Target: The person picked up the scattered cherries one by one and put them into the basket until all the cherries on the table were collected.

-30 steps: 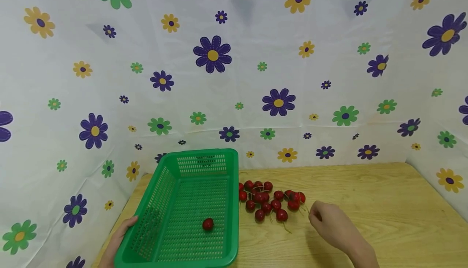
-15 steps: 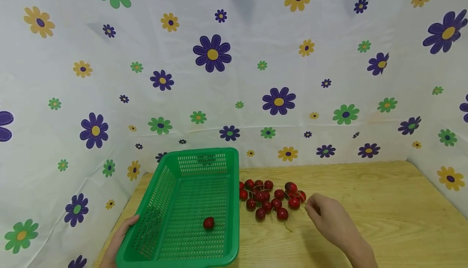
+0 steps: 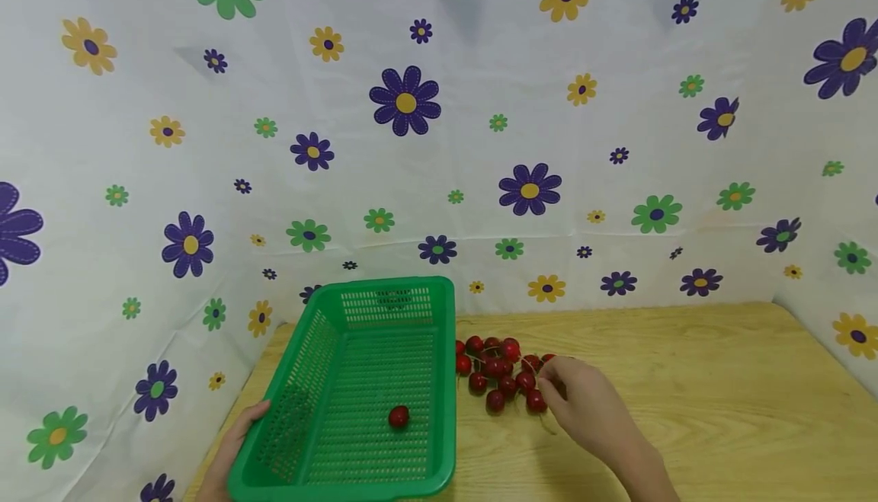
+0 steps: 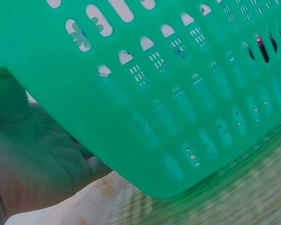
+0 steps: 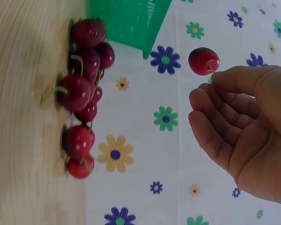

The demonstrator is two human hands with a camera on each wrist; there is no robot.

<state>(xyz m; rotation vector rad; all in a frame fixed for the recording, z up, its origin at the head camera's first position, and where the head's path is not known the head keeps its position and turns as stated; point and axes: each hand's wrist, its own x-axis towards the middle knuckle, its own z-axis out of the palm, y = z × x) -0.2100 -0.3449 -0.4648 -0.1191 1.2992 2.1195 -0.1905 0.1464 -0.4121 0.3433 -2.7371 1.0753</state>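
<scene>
A green plastic basket (image 3: 446, 410) stands left of centre in the head view, a single cherry (image 3: 398, 417) lying on its slotted floor. My left hand (image 3: 236, 441) holds the basket's left side; in the left wrist view its fingers go out of sight behind the basket wall. Between thumb and forefinger, my right hand (image 3: 597, 418) pinches the stem of another cherry (image 5: 203, 61), which hangs off the table in the right wrist view. Just beyond that hand, a cluster of cherries (image 3: 495, 401) with green stems lies on the wood, partly covered by the hand.
The light wooden table (image 3: 713, 410) runs on to the right of the cherries. A white curtain (image 3: 473, 136) printed with purple, green and yellow flowers closes off the back and both sides. The basket's right wall borders the cherry cluster.
My right hand has drawn a cherry up from the cluster's right end by its stem and moved it leftward. My left hand stays at the basket, and the view has shifted slightly.
</scene>
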